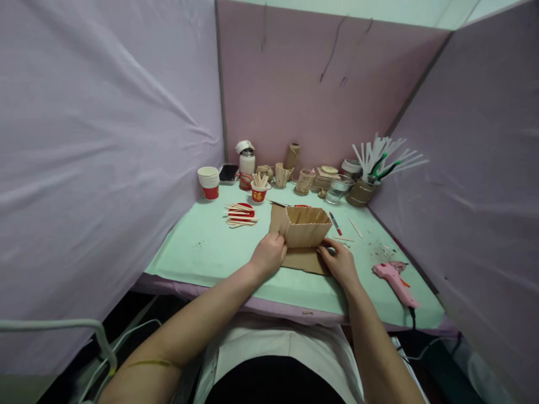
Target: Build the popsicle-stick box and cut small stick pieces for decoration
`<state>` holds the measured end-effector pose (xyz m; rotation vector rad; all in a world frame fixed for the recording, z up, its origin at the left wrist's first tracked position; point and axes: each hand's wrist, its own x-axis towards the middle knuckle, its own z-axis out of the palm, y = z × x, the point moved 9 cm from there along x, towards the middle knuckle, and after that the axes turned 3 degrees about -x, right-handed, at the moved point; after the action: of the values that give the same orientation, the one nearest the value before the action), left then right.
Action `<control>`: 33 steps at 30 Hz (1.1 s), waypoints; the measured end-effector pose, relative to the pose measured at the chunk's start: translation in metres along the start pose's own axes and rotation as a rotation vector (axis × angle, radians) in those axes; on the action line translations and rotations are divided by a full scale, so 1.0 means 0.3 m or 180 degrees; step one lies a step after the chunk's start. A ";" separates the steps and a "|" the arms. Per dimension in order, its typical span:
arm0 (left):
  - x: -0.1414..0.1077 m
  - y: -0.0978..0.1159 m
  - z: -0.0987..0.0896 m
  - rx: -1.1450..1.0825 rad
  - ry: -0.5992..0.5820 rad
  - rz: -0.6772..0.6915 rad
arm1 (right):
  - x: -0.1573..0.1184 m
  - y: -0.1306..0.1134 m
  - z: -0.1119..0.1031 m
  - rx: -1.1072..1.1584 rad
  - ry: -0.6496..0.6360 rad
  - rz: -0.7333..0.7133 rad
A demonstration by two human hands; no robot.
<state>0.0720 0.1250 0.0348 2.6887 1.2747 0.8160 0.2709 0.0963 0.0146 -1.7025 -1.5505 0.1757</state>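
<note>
A box made of wooden craft sticks [309, 233], with a scalloped top rim and an open top, stands upright on a sheet of brown cardboard [301, 260]. My left hand [270, 253] is closed at the box's lower left corner, its fingertips against the side. At the lower right corner, my right hand [339, 260] grips the base with thumb and fingers, close to the cardboard. What lies inside the box is hidden by its front wall.
Loose craft sticks lie on a red disc [241, 214] at left, near a red cup of sticks [259, 191]. A marker [336, 223] lies right of the box. A pink glue gun [396, 282] rests at front right. Cups, jars and a pot of white glue sticks [362, 192] line the back.
</note>
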 end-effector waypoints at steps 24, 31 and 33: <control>0.016 -0.026 0.046 -0.0230 -0.0321 -0.0072 | 0.009 -0.536 -0.086 -0.0843 0.0713 -0.1556; 0.019 -0.034 0.051 -0.0364 -0.0350 -0.0133 | 0.029 -0.518 -0.037 -0.1057 0.0670 -0.1553; 0.019 -0.038 0.053 -0.0395 -0.0341 -0.0149 | 0.029 -0.519 -0.038 -0.1076 0.0686 -0.1581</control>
<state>0.0746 0.1394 0.0207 2.5586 1.2165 0.7106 0.1595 0.0862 0.1237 -1.4604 -1.8527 -0.5328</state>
